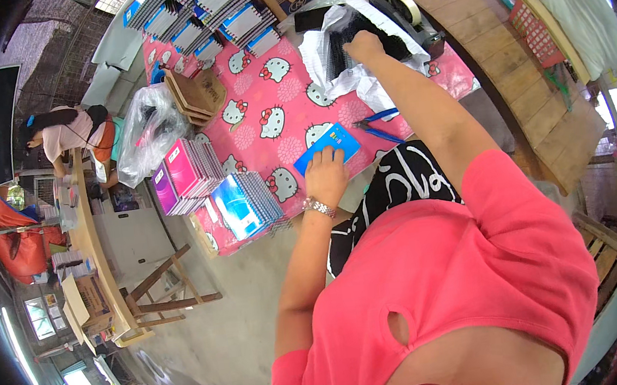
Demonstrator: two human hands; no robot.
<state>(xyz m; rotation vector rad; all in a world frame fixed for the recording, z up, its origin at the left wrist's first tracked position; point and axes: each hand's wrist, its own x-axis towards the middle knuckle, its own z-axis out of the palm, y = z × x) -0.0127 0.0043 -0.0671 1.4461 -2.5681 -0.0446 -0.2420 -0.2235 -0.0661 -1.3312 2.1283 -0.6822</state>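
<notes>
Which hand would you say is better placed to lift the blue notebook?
Probably the left hand: it rests on the blue notebook, while the right hand is at the black items.

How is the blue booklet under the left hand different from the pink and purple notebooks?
The blue booklet has a blue cover, while the pink and purple notebooks have pink and purple ones. The blue booklet lies by itself; the pink and purple notebooks are piled up. The left hand touches the blue booklet, but no hand touches the pink and purple notebooks. Both are on the pink tablecloth.
</notes>
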